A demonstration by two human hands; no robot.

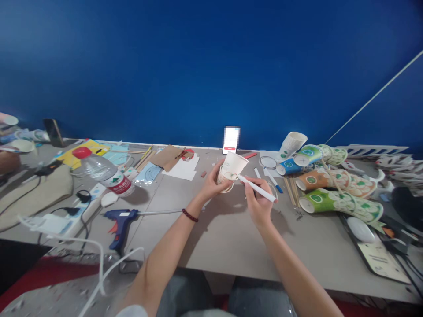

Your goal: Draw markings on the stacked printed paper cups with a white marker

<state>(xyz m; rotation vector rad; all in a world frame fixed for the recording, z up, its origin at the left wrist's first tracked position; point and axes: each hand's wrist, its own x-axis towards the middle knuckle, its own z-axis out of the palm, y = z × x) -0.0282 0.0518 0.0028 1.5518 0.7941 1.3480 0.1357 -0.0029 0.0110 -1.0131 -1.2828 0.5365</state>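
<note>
My left hand [213,181] is wrapped round a white paper cup [235,163], which tilts with its mouth up and to the right. A second rim or ring shows below the cup; how the two join is hidden by my fingers. In my right hand [258,200] is a white marker pen [259,189], gripped like a pencil. Its tip meets or nearly touches the lower side of the cup. Just behind the cup, a lit phone [230,141] leans against the blue wall.
At left lie a blue glue gun [121,224], a water bottle [110,176] and a power strip [87,207]. To the right are a cup stack [292,143], decorated paper-cup fish shapes [343,204], wooden sticks [291,191] and a white computer mouse [361,230]. Cut cardboard [168,157] lies behind.
</note>
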